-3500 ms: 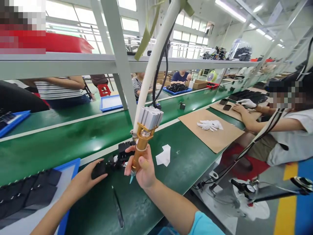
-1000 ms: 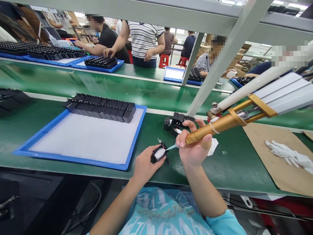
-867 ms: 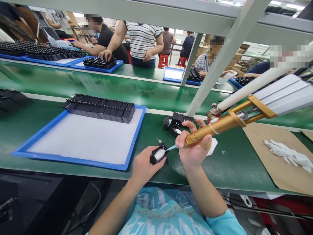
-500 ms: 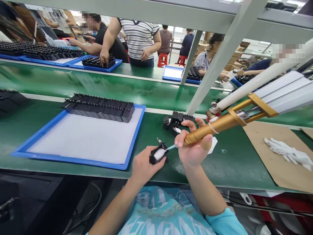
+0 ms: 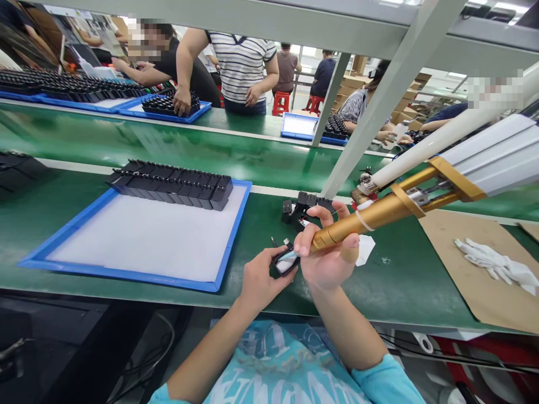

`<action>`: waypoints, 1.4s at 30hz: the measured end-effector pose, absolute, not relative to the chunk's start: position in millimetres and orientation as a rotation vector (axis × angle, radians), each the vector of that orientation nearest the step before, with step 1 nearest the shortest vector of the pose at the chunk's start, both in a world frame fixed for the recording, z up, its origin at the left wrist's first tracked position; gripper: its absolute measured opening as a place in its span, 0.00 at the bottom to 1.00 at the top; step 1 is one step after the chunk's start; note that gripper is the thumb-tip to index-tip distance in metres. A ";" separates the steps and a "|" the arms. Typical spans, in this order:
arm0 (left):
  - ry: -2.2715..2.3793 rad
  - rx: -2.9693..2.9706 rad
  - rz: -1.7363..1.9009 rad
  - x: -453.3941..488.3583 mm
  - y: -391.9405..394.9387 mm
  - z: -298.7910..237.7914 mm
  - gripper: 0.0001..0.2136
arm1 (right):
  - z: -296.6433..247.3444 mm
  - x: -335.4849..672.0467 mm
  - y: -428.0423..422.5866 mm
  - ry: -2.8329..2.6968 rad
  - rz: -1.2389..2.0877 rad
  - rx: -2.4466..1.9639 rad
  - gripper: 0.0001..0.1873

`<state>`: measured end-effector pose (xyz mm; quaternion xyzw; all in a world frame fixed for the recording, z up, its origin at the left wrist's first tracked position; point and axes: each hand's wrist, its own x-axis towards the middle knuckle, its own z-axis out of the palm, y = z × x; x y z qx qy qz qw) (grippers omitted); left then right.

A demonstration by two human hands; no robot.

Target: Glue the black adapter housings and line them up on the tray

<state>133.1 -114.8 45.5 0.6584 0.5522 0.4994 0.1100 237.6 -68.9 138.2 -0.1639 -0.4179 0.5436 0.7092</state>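
Note:
My left hand (image 5: 257, 279) is closed round a small black part (image 5: 284, 262) with a white inside, held just above the green bench. My right hand (image 5: 329, 255) grips the gold barrel of a dispensing tool (image 5: 370, 214), whose pale tip touches the part. The tool runs up to the right into a grey finned body and a white hose. Behind my hands lies a small cluster of black parts (image 5: 305, 204) and a scrap of white paper (image 5: 364, 248).
A blue tray (image 5: 138, 235) with a white liner holds a row of black parts (image 5: 172, 184) at its far edge. Brown cardboard (image 5: 471, 264) with white gloves (image 5: 492, 262) lies on the right. A slanted grey post (image 5: 370, 106) rises behind. Other people work beyond the conveyor.
The view turned left and down since 3.5 s ago. In the last second my left hand tilted the part and brought it closer; the tool tip now touches it.

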 end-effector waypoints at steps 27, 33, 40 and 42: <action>1.558 1.705 1.001 78.3 -104.0 33.2 0.19 | 127.7 259.4 -50.8 -0.857 1.182 -0.367 0.21; 1.500 1.826 0.948 82.3 -98.9 34.9 0.15 | 123.3 265.9 -47.7 -0.867 1.164 -0.396 0.21; 1.514 2.208 1.024 82.7 -110.4 27.7 0.11 | 120.1 271.8 -45.9 -0.846 1.204 -0.322 0.20; 1.560 2.279 1.006 88.4 -110.6 25.0 0.11 | 119.8 272.6 -46.0 -0.844 1.212 -0.306 0.20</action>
